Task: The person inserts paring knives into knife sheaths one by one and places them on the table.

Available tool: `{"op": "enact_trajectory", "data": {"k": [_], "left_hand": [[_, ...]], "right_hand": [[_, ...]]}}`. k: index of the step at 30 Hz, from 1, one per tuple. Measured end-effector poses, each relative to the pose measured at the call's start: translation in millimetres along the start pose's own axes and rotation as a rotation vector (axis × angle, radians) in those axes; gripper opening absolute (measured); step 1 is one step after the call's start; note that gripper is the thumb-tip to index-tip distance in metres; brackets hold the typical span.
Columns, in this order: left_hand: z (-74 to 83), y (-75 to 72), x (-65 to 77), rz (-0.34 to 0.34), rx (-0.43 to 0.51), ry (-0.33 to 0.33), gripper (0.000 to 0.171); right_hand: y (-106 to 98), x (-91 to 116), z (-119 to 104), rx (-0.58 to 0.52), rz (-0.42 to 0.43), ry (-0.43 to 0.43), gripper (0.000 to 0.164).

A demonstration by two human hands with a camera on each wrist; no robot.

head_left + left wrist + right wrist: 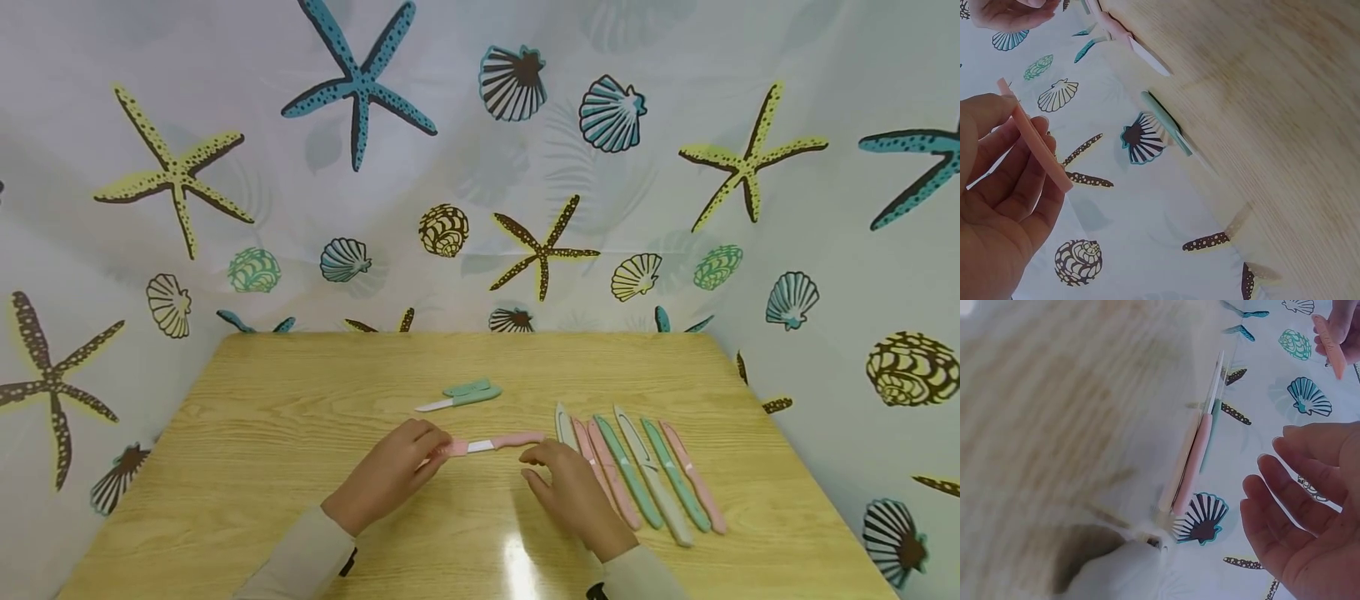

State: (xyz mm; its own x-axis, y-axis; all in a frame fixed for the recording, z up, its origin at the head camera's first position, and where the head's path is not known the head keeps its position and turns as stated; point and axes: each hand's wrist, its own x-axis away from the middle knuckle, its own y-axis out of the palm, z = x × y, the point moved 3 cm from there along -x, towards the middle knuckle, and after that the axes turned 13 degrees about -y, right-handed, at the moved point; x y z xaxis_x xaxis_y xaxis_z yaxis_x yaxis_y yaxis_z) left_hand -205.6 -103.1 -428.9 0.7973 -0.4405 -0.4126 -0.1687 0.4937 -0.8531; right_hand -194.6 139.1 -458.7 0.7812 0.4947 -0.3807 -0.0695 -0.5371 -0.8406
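My left hand (401, 467) pinches a pink knife sheath (1038, 147) between thumb and fingers. Just right of it, a pink-handled knife (517, 440) lies with its pale blade bare and pointing toward the sheath. In the right wrist view this pink knife's handle (1193, 465) is seen apart from my fingers. My right hand (567, 487) hovers close to the handle end, fingers loosely bent and holding nothing. Beyond both hands lies a green-handled knife (477, 397), blade bare and pointing left, with a green sheath (467, 387) against its far side.
To the right, several sheathed knives lie side by side, among them a white knife (663, 496), a green knife (686, 479) and a pink knife (696, 479). They rest on a wooden table (300, 392). A cloth (420, 292) with starfish and shells hangs around it.
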Motion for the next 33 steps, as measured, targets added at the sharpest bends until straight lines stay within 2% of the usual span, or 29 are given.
{"op": "enact_trajectory", "data": {"k": [6, 15, 22, 27, 33], "left_hand": [[1.9, 0.4, 0.8, 0.006, -0.001, 0.031, 0.018], [3.7, -1.2, 3.0, 0.002, 0.011, 0.033, 0.017], [2.8, -1.8, 4.3, -0.004, 0.013, 0.016, 0.016], [1.6, -2.4, 5.8, 0.02, 0.016, 0.02, 0.018], [0.3, -4.9, 5.2, 0.038, 0.013, 0.042, 0.018]], "right_hand": [[6, -16, 2, 0.032, -0.032, 0.0, 0.015], [19, -32, 6, 0.044, -0.111, 0.026, 0.011], [24, -40, 6, 0.093, -0.081, -0.024, 0.009], [30, -47, 9, 0.106, -0.08, -0.047, 0.011], [33, -56, 10, 0.139, -0.147, -0.065, 0.012]]}}
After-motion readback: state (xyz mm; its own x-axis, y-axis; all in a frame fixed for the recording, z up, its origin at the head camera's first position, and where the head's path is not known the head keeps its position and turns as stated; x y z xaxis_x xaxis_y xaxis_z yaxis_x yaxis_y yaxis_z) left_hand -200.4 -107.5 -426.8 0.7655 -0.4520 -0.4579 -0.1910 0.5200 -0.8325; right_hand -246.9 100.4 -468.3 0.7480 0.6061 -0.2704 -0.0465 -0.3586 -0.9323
